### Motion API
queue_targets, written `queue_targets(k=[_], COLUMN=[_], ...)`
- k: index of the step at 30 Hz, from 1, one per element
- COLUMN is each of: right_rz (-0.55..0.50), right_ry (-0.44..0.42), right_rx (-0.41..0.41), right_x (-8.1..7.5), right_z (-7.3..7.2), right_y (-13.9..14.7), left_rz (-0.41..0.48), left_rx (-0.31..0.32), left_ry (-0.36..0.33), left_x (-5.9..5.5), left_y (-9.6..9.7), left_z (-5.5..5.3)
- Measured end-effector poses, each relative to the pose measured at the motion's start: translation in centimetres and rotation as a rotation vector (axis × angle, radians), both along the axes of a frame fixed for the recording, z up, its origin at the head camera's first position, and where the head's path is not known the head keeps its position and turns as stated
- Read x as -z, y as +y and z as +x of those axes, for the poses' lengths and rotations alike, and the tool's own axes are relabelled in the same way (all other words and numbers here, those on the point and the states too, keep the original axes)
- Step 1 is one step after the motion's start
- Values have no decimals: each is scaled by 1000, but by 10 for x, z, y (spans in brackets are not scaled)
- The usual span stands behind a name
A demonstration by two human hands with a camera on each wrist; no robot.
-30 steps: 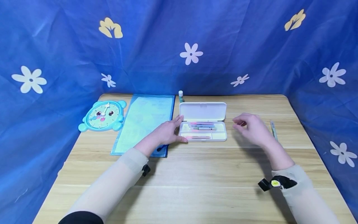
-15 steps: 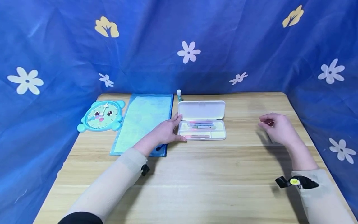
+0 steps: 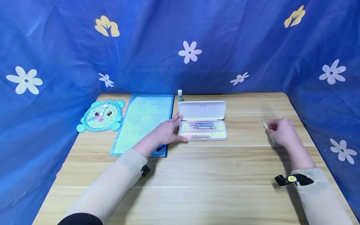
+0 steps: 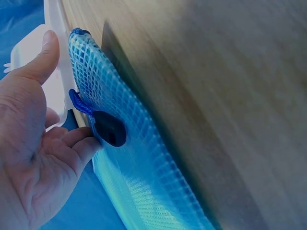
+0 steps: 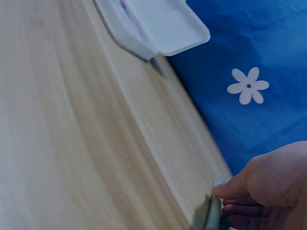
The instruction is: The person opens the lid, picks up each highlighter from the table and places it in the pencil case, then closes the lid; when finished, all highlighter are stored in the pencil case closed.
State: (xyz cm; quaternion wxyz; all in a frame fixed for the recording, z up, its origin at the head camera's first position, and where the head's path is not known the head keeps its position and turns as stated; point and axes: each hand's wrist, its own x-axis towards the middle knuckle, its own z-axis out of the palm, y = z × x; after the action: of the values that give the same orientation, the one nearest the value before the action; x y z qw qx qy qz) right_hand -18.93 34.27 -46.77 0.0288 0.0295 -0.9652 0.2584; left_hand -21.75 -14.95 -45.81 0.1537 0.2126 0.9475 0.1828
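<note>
We see a white, rectangular plastic pencil case (image 3: pixel 220 135) lying open on the tabletop, its lid tilted up at the back, the left hand (image 3: pixel 166 132) touching its left end. Several slim, multicoloured pens (image 3: pixel 203 127) lie lengthwise in the rear compartment, one slim pinkish pen (image 3: pixel 199 137) in front. Well apart, we see a slim, pale greenish pen (image 3: pixel 265 124), slanted, pinched by the right hand (image 3: pixel 284 132).

You face a wood-grain table (image 3: pixel 213 178) with rounded far corners, enclosed on three sides by wrinkled blue cloth (image 3: pixel 227 34) printed with white flowers (image 3: pixel 185 53) and yellow leafy shapes (image 3: pixel 104 22); pale light brightens the table.
</note>
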Motion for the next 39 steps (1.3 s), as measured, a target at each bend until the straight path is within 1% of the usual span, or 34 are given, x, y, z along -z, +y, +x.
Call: queue_targets(k=[4, 10, 16, 19, 22, 26, 32, 39], right_rz=[24, 42, 15, -10, -31, -50, -84, -145], right_ry=[-12, 11, 9, 25, 49, 81, 133, 185], right_rx=[19, 50, 60, 63, 59, 43, -10, -85], right_x=[4, 8, 10, 6, 0, -13, -34, -58], right_z=[-2, -2, 0, 1, 1, 1, 1, 1], right_y=[-2, -5, -7, -9, -12, -21, -39, -66], left_rz=[1, 0, 2, 1, -2, -9, -11, -7], left_rx=[4, 4, 3, 4, 1, -3, -6, -8], left_ry=[4, 10, -3, -4, -4, -7, -3, 3], left_x=[-2, -3, -1, 0, 1, 2, 4, 2], left_y=[1, 2, 2, 2, 2, 1, 0, 1], left_z=[0, -1, -1, 0, 0, 0, 0, 1])
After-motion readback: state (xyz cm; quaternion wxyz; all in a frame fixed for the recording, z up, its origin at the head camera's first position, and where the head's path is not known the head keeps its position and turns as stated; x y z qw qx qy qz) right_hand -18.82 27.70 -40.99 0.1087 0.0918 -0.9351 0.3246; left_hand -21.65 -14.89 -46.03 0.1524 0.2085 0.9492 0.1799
